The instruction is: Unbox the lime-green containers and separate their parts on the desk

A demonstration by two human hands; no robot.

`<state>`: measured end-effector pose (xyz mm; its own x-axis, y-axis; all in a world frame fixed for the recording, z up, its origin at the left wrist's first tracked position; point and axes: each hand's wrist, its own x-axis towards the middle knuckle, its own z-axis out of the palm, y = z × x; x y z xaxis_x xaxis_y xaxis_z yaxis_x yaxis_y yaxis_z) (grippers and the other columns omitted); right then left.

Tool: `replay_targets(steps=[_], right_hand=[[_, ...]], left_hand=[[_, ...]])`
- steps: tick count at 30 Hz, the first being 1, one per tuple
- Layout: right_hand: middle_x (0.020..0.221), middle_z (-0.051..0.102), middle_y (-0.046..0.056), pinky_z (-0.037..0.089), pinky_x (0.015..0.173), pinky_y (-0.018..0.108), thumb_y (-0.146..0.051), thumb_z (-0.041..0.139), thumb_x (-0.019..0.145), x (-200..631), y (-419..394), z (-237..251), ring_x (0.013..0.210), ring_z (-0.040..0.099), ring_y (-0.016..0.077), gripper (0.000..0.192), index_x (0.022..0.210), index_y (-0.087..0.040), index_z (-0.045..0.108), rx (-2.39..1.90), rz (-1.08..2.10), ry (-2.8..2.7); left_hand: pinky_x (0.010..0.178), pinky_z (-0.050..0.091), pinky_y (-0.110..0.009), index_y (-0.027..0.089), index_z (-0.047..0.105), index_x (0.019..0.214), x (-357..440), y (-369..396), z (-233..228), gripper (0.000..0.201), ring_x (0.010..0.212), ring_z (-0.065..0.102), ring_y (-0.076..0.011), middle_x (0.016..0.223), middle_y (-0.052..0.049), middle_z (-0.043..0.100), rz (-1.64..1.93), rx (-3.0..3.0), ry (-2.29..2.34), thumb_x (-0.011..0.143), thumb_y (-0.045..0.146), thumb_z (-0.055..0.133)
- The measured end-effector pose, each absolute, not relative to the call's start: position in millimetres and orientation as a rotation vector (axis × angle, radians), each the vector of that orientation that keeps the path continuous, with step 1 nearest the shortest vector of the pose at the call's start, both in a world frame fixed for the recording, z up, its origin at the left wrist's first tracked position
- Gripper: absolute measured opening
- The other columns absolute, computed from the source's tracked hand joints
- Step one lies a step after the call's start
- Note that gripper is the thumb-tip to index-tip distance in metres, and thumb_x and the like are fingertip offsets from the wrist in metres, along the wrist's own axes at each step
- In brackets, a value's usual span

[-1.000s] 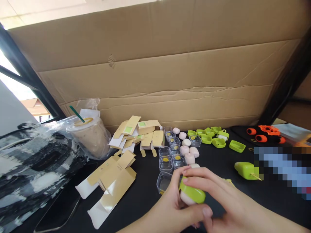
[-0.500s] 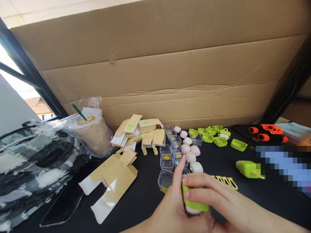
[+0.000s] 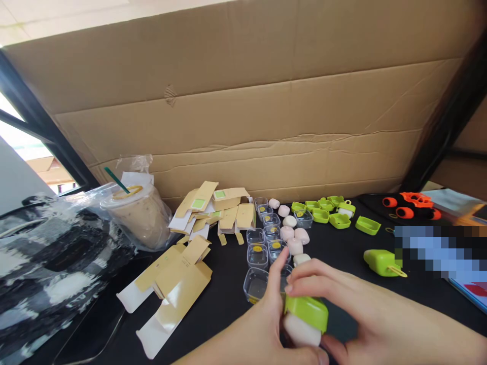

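Lime-green and glossy, a small rounded plastic cover [image 3: 307, 310] is sitting over the top of a pale pink, pillow-shaped case [image 3: 301, 329], and both hands are gripping the pair low in the middle of the view, just above the black bench [image 3: 228, 304]. From below and the left, the left hand [image 3: 262, 324] is cupping the pink case, with its index finger pointing up beside the cover. Coming in from the right, the right hand [image 3: 342, 304] is curling its fingers across the green cover's top, with its thumb underneath; how far the cover is seated on the case is hard to tell, since the fingers are hiding the seam. Just beyond the hands, small clear plastic square tubs [image 3: 262, 243] are standing in rows, some showing yellow dots inside, and a line of loose pale pink cases [image 3: 291, 230] is lying right beside them. Farther back, open lime-green covers [image 3: 331, 215] are clustering near a large creased cardboard sheet [image 3: 266, 126]. To the left, flat tan paper cartons [image 3: 178, 284] are lying scattered, and an iced drink in a clear bagged cup with a green straw [image 3: 139, 210] is standing near them.
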<state>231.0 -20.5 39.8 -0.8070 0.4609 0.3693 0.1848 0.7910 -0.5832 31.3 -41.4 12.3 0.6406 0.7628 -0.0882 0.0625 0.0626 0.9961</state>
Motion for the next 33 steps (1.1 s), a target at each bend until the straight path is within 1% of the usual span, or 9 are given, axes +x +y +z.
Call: replay_targets(steps=[2,5,9,12,19,21,24,27,33], right_hand=[[0.12,0.053,0.004,0.046,0.096,0.031,0.001,0.06,0.059,232.3,-16.4,38.7,0.113,0.054,0.0198,0.073,0.123,-0.031,0.044,-0.463,0.724,-2.402],[0.116,0.054,0.004,0.048,0.092,0.033,-0.001,0.062,0.06,235.3,-7.0,36.2,0.111,0.055,0.0219,0.067,0.118,-0.032,0.046,-0.498,0.799,-2.216],[0.111,0.057,0.006,0.053,0.079,0.032,-0.025,0.069,0.074,246.2,12.7,36.9,0.101,0.059,0.0227,0.048,0.116,-0.031,0.048,-0.509,0.955,-1.866],[0.105,0.06,0.005,0.055,0.075,0.034,-0.04,0.071,0.075,259.8,27.2,42.1,0.092,0.061,0.0221,0.04,0.11,-0.031,0.053,-0.561,0.929,-1.666],[0.102,0.06,0.001,0.056,0.073,0.04,-0.045,0.076,0.066,278.9,43.8,54.5,0.09,0.061,0.0241,0.039,0.1,-0.036,0.06,-0.658,0.862,-1.326],[0.1,0.061,0.001,0.056,0.072,0.04,-0.044,0.076,0.066,279.0,45.9,55.2,0.087,0.062,0.0235,0.037,0.099,-0.035,0.06,-0.647,0.877,-1.294],[0.099,0.062,0.002,0.055,0.075,0.041,-0.042,0.075,0.068,279.1,48.3,54.0,0.088,0.063,0.0236,0.037,0.1,-0.033,0.06,-0.66,0.876,-1.297],[0.101,0.062,0.002,0.053,0.079,0.041,-0.042,0.075,0.068,280.1,49.5,52.3,0.091,0.062,0.0237,0.038,0.102,-0.032,0.06,-0.67,0.859,-1.306],[0.107,0.063,0.004,0.053,0.083,0.041,-0.044,0.072,0.072,277.3,49.9,48.9,0.097,0.062,0.0235,0.038,0.104,-0.03,0.057,-0.696,0.808,-1.402]], left_hand=[[0.07,0.046,-0.027,0.029,-0.012,0.142,32.4,-42.4,14.3,0.108,0.071,0.062,-0.0127,0.099,-0.004,0.059,0.608,1.315,0.691,0.072,0.024,0.07],[0.068,0.041,-0.024,0.025,-0.001,0.137,32.1,-41.9,17.2,0.099,0.065,0.054,-0.0087,0.084,0.002,0.058,0.634,1.286,0.638,0.071,0.024,0.073],[0.062,0.035,-0.021,0.025,0.023,0.115,31.9,-39.1,28.7,0.07,0.068,0.047,-0.0075,0.085,0.002,0.053,0.735,1.351,0.699,0.069,0.031,0.076],[0.062,0.036,-0.021,0.024,0.031,0.094,38.4,-30.0,46.2,0.046,0.072,0.047,-0.0078,0.087,0.002,0.052,0.842,1.371,0.776,0.074,0.035,0.071],[0.074,0.044,-0.03,0.02,0.044,0.103,76.0,48.8,66.0,0.043,0.079,0.055,-0.0139,0.089,-0.001,0.056,0.93,1.928,1.001,0.071,0.029,0.071],[0.078,0.044,-0.031,0.018,0.052,0.098,88.9,72.2,56.9,0.036,0.085,0.055,-0.0165,0.092,-0.003,0.06,0.777,2.194,1.121,0.072,0.035,0.069],[0.088,0.039,-0.042,0.017,0.06,0.088,105.2,89.7,39.5,0.033,0.096,0.052,-0.0257,0.089,-0.005,0.064,0.643,2.341,1.186,0.066,0.037,0.073],[0.094,0.031,-0.05,0.019,0.063,0.093,113.0,89.8,27.6,0.036,0.103,0.047,-0.0317,0.083,-0.004,0.065,0.544,2.486,1.149,0.063,0.035,0.075],[0.099,0.026,-0.049,0.02,0.066,0.083,110.8,84.3,23.0,0.022,0.109,0.042,-0.0324,0.095,-0.005,0.064,0.384,2.699,1.016,0.063,0.024,0.074]])
